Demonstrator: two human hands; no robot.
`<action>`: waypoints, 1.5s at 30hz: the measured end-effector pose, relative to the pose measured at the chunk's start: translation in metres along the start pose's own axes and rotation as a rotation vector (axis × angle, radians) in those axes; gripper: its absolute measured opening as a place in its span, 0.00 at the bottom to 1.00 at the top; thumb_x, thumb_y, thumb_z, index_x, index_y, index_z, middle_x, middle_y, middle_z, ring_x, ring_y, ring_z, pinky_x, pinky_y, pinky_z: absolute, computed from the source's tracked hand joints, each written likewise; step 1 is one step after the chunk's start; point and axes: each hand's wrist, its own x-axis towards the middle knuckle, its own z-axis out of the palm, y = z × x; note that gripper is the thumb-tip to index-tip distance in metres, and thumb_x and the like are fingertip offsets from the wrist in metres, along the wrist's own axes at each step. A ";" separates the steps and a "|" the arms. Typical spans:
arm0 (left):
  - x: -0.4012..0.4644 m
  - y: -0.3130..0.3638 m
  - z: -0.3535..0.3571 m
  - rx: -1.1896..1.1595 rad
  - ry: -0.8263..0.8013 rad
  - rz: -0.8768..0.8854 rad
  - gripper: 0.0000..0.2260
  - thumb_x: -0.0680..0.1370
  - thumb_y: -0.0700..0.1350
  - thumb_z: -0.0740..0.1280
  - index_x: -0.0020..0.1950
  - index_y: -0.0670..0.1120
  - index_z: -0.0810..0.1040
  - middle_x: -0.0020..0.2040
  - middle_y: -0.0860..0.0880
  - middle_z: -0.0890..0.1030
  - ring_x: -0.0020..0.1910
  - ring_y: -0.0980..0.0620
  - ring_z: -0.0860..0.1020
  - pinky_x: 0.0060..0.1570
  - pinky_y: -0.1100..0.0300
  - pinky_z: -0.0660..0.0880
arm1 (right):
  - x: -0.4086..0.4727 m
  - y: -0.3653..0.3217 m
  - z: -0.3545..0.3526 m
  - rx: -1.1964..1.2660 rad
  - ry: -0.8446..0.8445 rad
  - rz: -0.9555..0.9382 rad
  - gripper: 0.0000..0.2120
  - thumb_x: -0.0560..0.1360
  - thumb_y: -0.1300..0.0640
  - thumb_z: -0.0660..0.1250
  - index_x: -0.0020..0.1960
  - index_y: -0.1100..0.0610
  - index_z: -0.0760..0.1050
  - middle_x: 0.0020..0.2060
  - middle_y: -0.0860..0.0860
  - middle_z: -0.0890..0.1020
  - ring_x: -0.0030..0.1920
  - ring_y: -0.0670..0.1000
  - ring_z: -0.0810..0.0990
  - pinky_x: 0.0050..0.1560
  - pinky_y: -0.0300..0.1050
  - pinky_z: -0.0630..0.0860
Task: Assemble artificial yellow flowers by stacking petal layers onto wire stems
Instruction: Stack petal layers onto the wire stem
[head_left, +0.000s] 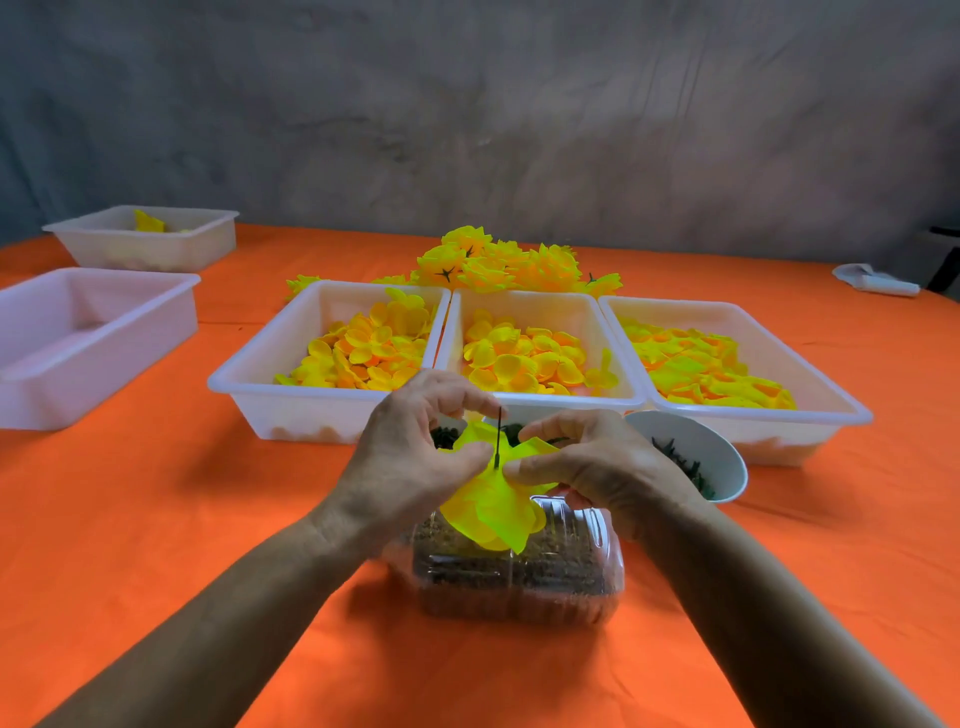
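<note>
Here the left hand (410, 457) and the right hand (602, 462) met above a clear box (519, 577) near the table's front edge, both pinching a yellow petal layer (493, 506) between thumb and curled fingers. A thin dark stem (498, 439) stood upright through the layer, its tip rising between the two sets of fingertips. The layer hung down over the box's rim and hid part of its brown contents (too blurred to identify). The hands themselves blocked most of a small container of dark green bits behind them; only slivers showed between the fingers.

Just right of the right hand sat a white bowl (711, 447), tilted toward the person, with dark green pieces inside. Behind it stood three white trays side by side, touching: the left tray (244, 379), the middle tray (540, 299) and the right tray (831, 400), each holding loose yellow petals. Behind the trays lay a pile of flowers (509, 265) on the orange cloth (156, 509). Well to the left were two more trays, the near one (78, 364) showing nothing inside, the far one (145, 239) with a scrap of yellow in it. A pale folded object (875, 280) lay at the far right.
</note>
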 end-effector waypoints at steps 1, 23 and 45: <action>-0.001 0.000 0.002 -0.013 -0.012 0.022 0.09 0.66 0.42 0.73 0.41 0.55 0.82 0.48 0.56 0.79 0.45 0.63 0.76 0.47 0.71 0.71 | 0.000 0.000 0.000 -0.014 -0.002 -0.004 0.16 0.64 0.62 0.78 0.50 0.56 0.78 0.34 0.50 0.79 0.21 0.37 0.74 0.21 0.28 0.66; 0.004 -0.017 0.013 -0.299 -0.122 -0.190 0.08 0.58 0.52 0.76 0.29 0.49 0.82 0.34 0.49 0.83 0.35 0.56 0.79 0.38 0.58 0.76 | 0.041 0.018 -0.046 -0.139 0.294 -0.173 0.06 0.70 0.66 0.71 0.48 0.62 0.81 0.33 0.54 0.80 0.31 0.45 0.76 0.31 0.33 0.71; 0.009 -0.030 0.016 -0.274 -0.120 -0.123 0.09 0.60 0.51 0.80 0.29 0.51 0.82 0.32 0.52 0.81 0.35 0.56 0.79 0.38 0.53 0.75 | 0.162 0.053 -0.142 -0.987 0.387 0.265 0.18 0.78 0.61 0.55 0.65 0.53 0.74 0.69 0.56 0.70 0.71 0.59 0.60 0.69 0.52 0.62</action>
